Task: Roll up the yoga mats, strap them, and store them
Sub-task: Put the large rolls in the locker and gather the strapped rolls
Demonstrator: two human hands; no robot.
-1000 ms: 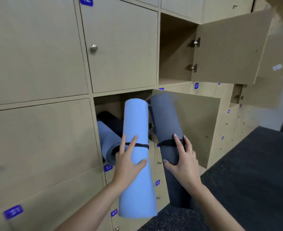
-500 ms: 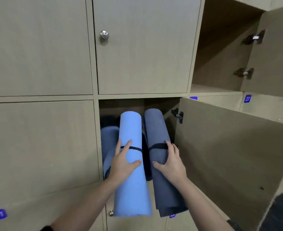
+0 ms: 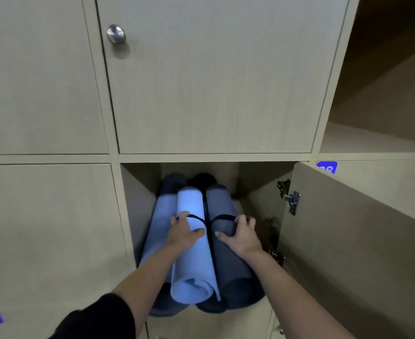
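Nearly done: left hand [image 3: 184, 234] grips the light blue mat [image 3: 193, 253], right hand [image 3: 240, 234] the grey mat [image 3: 228, 260], both strapped, probably not fully in the locker [image 3: 140, 204]

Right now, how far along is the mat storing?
Done: both held mats are rolled and strapped, others already lie in the cubby. In hand: left hand pushes the light blue mat, right hand the grey mat; ends still protrude. Left: seat them, shut the door.
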